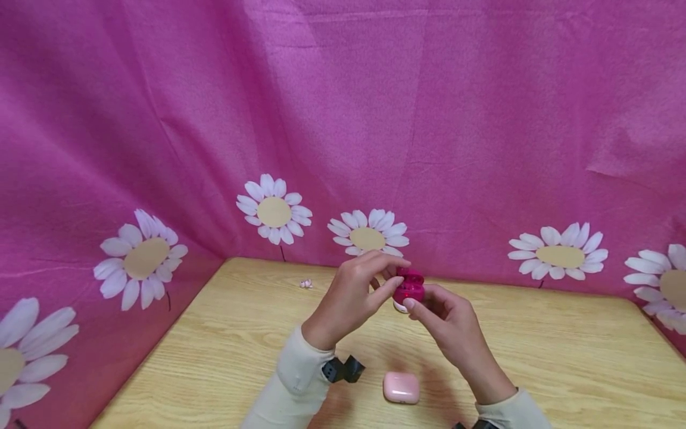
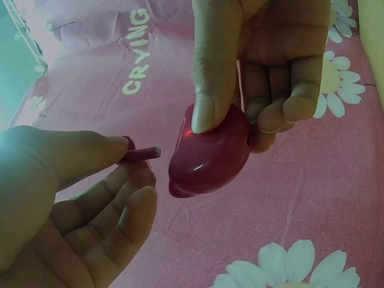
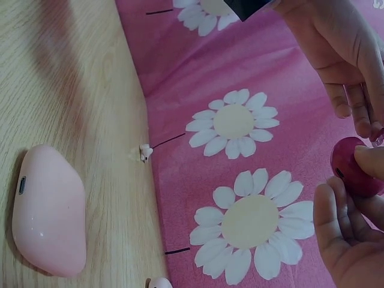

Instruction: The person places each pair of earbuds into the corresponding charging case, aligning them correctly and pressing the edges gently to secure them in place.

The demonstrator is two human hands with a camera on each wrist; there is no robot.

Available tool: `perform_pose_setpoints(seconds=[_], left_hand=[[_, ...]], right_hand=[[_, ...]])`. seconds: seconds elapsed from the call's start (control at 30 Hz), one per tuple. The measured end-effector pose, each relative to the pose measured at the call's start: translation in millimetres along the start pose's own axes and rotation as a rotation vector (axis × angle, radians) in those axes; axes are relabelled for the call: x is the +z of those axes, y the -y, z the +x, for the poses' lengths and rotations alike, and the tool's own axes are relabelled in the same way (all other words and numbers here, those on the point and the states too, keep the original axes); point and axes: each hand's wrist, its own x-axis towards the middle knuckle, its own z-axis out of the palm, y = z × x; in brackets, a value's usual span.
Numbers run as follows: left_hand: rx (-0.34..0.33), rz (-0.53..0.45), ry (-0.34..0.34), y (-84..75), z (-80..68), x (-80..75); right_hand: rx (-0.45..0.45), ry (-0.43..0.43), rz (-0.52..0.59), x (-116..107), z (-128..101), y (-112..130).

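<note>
Both hands work above the bench [image 1: 536, 357]: right hand [image 1: 447, 319] grips a magenta earbud case [image 1: 409, 289]; left hand [image 1: 351, 298] pinches its earbud [image 2: 141, 154].

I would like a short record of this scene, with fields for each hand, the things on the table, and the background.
right hand: grips a dark pink earbud case, held above the table
left hand: pinches a small dark pink piece beside the case
table: wooden; a light pink case lies closed near the wrists, a tiny white piece lies near the back edge
background: pink cloth with white daisies
</note>
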Motion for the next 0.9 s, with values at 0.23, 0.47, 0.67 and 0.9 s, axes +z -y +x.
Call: perform_pose_setpoints(seconds=[0.23, 0.47, 0.67, 0.9], left_hand=[[-0.011, 0.005, -0.009, -0.7, 0.4, 4.8], [-0.041, -0.008, -0.024, -1.5, 0.2, 8.5], [-0.055, -0.02, -0.038, -2.0, 0.4, 10.5], [-0.06, -0.006, -0.039, -1.2, -0.2, 12.5]], right_hand=[[-0.001, 0.01, 0.02, -1, 0, 0], [0.004, 0.021, 0.04, 0, -1, 0], [0.003, 0.021, 0.035, 1, -1, 1], [0.003, 0.026, 0.033, 1, -1, 1]])
